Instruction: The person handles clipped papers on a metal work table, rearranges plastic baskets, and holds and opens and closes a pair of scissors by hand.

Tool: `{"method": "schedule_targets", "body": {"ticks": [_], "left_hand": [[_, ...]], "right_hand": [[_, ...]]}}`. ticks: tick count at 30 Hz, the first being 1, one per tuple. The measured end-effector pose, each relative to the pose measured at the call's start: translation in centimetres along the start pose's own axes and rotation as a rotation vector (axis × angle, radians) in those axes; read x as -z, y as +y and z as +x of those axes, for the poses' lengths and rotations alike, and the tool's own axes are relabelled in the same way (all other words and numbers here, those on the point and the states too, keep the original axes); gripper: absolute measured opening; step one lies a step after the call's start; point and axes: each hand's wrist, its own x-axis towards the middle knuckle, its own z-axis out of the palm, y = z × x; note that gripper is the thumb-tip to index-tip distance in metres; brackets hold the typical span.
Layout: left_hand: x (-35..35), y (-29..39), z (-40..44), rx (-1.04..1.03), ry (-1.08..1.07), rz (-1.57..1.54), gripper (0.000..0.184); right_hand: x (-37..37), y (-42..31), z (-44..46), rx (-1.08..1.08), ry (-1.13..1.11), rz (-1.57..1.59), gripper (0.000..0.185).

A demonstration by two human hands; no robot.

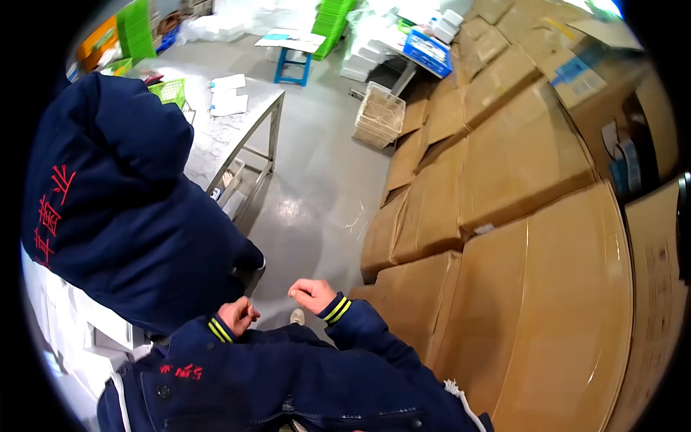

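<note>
My left hand (239, 315) is in front of my body with its fingers curled in, and nothing shows in it. A short distance to the right, my right hand (313, 294) is also closed, fingers bent toward the left hand, with nothing visible in its grip. The two hands are apart. Both come out of dark blue jacket sleeves (374, 335) with yellow-striped cuffs. Close to my left hand is the back of a co-worker (137, 216) in a hooded dark blue jacket with red lettering; that person's hands are hidden.
Stacked cardboard boxes (533, 151) line the right side. A metal table (248, 119) stands beyond the co-worker, carrying white cards (229, 105) and a green basket (170, 91). Grey floor (317, 165) runs between. Ahead are a white crate (379, 115) and a blue stool (291, 68).
</note>
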Motion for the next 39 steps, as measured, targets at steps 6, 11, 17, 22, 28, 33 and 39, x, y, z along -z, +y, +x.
{"method": "schedule_targets", "body": {"ticks": [6, 11, 17, 22, 28, 33, 39], "left_hand": [[-1.6, 4.8, 11.0, -0.111, 0.102, 0.181, 0.008], [2.0, 4.9, 20.0, 0.011, 0.221, 0.181, 0.020], [6.6, 7.7, 31.4, 0.052, 0.399, -0.044, 0.021], [10.4, 7.5, 36.8, 0.192, 0.567, 0.010, 0.033], [15.9, 6.2, 44.9, 0.287, 0.878, 0.151, 0.035], [23.2, 8.2, 49.6, 0.180, 1.412, 0.192, 0.035], [42.2, 7.6, 50.9, -0.042, 2.040, 0.217, 0.033]], "right_hand": [[9.8, -2.7, 7.1, 0.043, 0.005, -0.024, 0.022], [12.1, -4.8, 17.1, 0.003, -0.197, 0.009, 0.023], [22.2, -2.6, 27.1, -0.191, -0.267, -0.031, 0.017], [29.8, 1.2, 35.3, -0.258, -0.142, 0.129, 0.021], [33.9, 0.8, 50.4, -0.241, -0.381, 0.044, 0.023], [33.3, -4.6, 61.7, -0.135, -0.544, -0.065, 0.023], [20.9, -9.5, 69.9, 0.011, -0.904, -0.078, 0.016]]}}
